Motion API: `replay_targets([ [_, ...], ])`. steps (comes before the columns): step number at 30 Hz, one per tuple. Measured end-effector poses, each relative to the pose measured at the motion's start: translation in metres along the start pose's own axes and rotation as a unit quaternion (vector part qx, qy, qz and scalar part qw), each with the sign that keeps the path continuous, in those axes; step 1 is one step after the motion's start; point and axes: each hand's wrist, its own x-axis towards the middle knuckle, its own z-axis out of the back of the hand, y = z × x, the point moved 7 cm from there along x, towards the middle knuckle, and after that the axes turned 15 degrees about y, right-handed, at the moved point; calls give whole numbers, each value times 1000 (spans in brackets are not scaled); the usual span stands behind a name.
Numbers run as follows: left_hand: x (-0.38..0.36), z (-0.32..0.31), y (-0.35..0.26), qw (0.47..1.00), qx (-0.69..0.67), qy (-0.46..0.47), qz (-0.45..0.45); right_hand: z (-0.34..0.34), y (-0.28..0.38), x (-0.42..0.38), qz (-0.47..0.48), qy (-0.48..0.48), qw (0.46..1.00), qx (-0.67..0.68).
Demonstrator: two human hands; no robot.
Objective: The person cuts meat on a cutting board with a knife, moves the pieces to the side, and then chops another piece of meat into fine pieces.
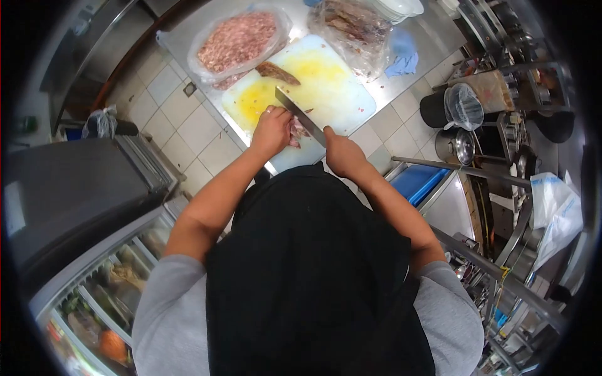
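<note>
My right hand (343, 153) is closed round the handle of a large knife (301, 115), whose blade slants up and left over the cutting board (351, 94). Beside the blade, my left hand (273, 131) has its fingers curled down on a piece of meat (296, 133), partly hidden under them. Small cut bits lie near the blade. Farther up on the white, yellow-stained board rests a long brown piece of meat (278, 73).
A clear bag of chopped pinkish meat (237, 41) sits at the back left of the metal table (433, 37). At the back right are a bag of darker meat (351, 30), a blue cloth (403, 55) and stacked white dishes (401, 7). Right of the table stands a lined black bin (437, 111).
</note>
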Motion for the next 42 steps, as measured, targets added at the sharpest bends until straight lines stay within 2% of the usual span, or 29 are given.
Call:
replay_targets([
  [2,2,2,1,999,2,29,20,8,-4,3,35,-36,998,33],
  [4,1,6,1,999,-27,22,-1,19,3,-3,31,-30,999,23],
  [5,-2,11,2,997,-66,-24,-8,24,8,-9,10,-28,1000,11],
  [6,-3,12,3,997,-68,-21,-8,28,10,-14,-13,-26,1000,-1],
  [10,-9,6,2,999,-35,2,-38,29,26,-30,-8,-21,1000,-6],
  [21,-8,4,-4,998,-22,-28,-53,16,25,-19,-12,52,998,-20],
  [23,-8,2,-5,999,-6,5,-49,9,30,3,-1,30,999,-15],
  [28,-7,4,-6,997,-5,4,-77,28,44,41,30,-35,999,-2],
  [30,-12,13,2,992,-91,-49,-75,34,46,33,52,-27,998,8],
  [32,-13,21,9,993,-76,-38,-84,39,43,14,38,-24,999,4],
  [34,-15,19,6,995,-42,41,-79,35,45,-10,29,-3,1000,-7],
  [39,-11,5,16,994,-22,90,-52,19,40,-26,-12,47,999,-23],
  [42,-13,11,9,997,-5,38,-74,13,42,-20,-16,50,998,-19],
])
